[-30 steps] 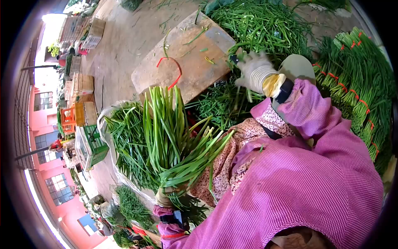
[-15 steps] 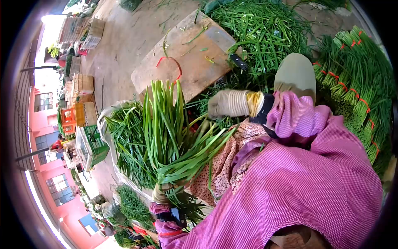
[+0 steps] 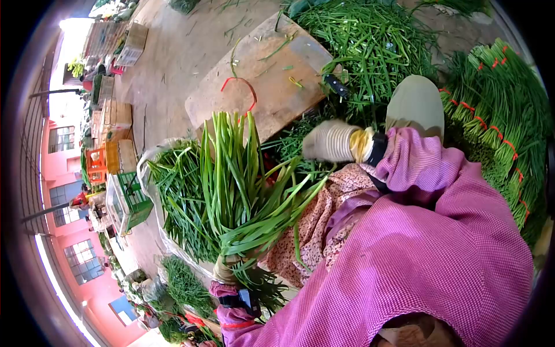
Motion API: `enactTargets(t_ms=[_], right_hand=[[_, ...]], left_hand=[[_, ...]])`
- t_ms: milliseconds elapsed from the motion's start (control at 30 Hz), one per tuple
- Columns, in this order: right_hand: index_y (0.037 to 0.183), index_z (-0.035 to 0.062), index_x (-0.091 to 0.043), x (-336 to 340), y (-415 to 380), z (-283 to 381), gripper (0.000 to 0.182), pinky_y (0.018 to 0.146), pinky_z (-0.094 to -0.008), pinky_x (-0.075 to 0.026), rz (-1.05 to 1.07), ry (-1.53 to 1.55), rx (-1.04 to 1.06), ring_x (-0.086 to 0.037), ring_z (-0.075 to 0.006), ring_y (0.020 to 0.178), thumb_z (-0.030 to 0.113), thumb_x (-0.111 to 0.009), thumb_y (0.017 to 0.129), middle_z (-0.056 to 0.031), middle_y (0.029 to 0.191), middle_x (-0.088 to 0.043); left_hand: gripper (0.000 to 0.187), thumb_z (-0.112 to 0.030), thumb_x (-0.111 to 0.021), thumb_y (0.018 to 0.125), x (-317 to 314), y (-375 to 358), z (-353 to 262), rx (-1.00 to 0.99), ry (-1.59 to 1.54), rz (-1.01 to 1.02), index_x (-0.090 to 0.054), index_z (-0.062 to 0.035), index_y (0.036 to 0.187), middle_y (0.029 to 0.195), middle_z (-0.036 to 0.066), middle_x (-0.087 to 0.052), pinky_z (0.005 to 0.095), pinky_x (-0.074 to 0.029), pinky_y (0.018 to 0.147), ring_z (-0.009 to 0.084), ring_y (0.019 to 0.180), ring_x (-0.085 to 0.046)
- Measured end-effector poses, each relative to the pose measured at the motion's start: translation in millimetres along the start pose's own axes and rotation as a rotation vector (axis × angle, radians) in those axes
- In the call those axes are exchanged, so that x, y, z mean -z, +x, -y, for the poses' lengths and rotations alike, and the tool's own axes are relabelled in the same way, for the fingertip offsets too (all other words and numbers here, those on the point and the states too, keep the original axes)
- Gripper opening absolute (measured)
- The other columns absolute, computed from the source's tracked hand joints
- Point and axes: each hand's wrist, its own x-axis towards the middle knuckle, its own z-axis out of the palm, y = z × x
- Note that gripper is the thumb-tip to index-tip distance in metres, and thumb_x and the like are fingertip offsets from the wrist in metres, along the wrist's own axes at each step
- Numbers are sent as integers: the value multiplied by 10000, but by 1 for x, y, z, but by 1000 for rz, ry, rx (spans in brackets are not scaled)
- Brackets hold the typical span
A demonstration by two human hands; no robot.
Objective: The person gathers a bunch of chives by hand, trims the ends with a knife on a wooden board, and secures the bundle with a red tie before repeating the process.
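My left hand [image 3: 225, 269], gloved with a light cuff, is closed around a bunch of garlic chives [image 3: 228, 196]. The long flat leaves fan out above the hand, and some stalks lean toward my lap. My right hand [image 3: 328, 141] wears a dirty glove with a ribbed band. It hovers to the right of the bunch, over dark loose leaves; its fingers are smeared by motion and turned away. More leaves lie on a clear plastic sheet [image 3: 151, 191] beneath the bunch. Beyond both hands, a red tie [image 3: 252, 92] lies curved on a worn board [image 3: 260, 72].
Loose cut leaves [image 3: 364, 46] are heaped beside the board, with a black-handled object [image 3: 335, 85] at its corner. My shoe [image 3: 415, 104] stands near several red-tied bundles [image 3: 503, 115]. Farther off are a green crate [image 3: 136, 196], an orange stool [image 3: 96, 165] and wooden boxes [image 3: 117, 115].
My right hand has drawn back slightly to the right, away from the bunch. My left hand keeps its hold on the garlic chives, nearly still.
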Motion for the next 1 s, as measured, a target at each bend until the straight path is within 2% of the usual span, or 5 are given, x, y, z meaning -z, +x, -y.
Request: enactTargets(t_ms=[100, 233, 700, 767, 1000], right_hand=[[996, 25, -677, 25, 22, -55, 290, 696, -437, -535, -529, -120, -194, -675, -308, 736, 248, -544, 868, -138, 826, -701], [1027, 68, -696, 19, 47, -78, 274, 598, -367, -505, -133, -82, 478, -645, -211, 637, 270, -579, 882, -101, 741, -693], [890, 76, -727, -21, 29, -2, 208, 488, -309, -454, 81, 779, 211, -554, -140, 520, 252, -631, 835, -45, 603, -611], [850, 71, -673, -5, 62, -42, 240, 526, -349, -502, -385, -69, 630, -598, -186, 536, 281, -570, 900, -77, 634, -621], [1080, 44, -642, 103, -22, -81, 423, 836, -417, -502, -875, -477, -400, -638, -316, 929, 413, -523, 912, -174, 951, -669]], left_hand=[[448, -149, -739, 690, 13, -3, 4, 10, 47, -19, -617, 51, 1071, 879, 128, -677, 359, -526, 607, 247, 693, -639], [438, -128, -732, 696, 23, 0, 6, 17, 30, 31, -618, 43, 1084, 893, 121, -679, 362, -531, 623, 242, 714, -644], [348, 3, -655, 757, 10, 5, -12, 39, 18, -37, -628, 18, 1103, 904, 115, -689, 358, -543, 673, 238, 790, -663], [344, 2, -655, 759, 3, 1, -18, 76, -45, -95, -629, 19, 1101, 902, 117, -690, 356, -544, 674, 238, 791, -664], [400, -323, -715, 774, 33, 12, 5, -62, -23, 8, -616, -10, 1002, 782, 101, -621, 310, -417, 449, 202, 516, -526]])
